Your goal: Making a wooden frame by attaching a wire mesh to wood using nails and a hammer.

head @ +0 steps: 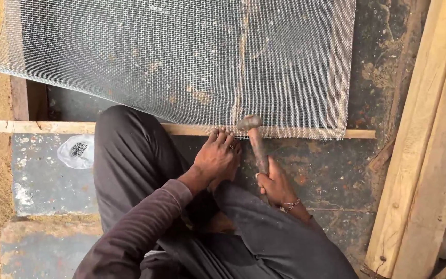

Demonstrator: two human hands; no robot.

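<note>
The person sits on the dark, stained floor [326,170] with knees bent, close to a thin, pale wooden strip [37,126] that lies flat across it. A grey sheet of fine wire mesh [181,57] lies over the floor, and its near edge sits right along the strip. The left hand [217,157] presses down with its fingertips [222,135] on the mesh edge and the strip, maybe pinching a small nail, but I cannot tell. The right hand [277,187] is wrapped tight around the brown wooden handle of a rusty round-headed hammer [254,139], whose head hangs just above the strip, just beside those fingertips. To do this well, I think the fingers should stay low and off to the side, the mesh should be pulled flat first, and the taps should start small and straight down. Long pale wooden planks [424,139] lie along the right edge of the floor.
</note>
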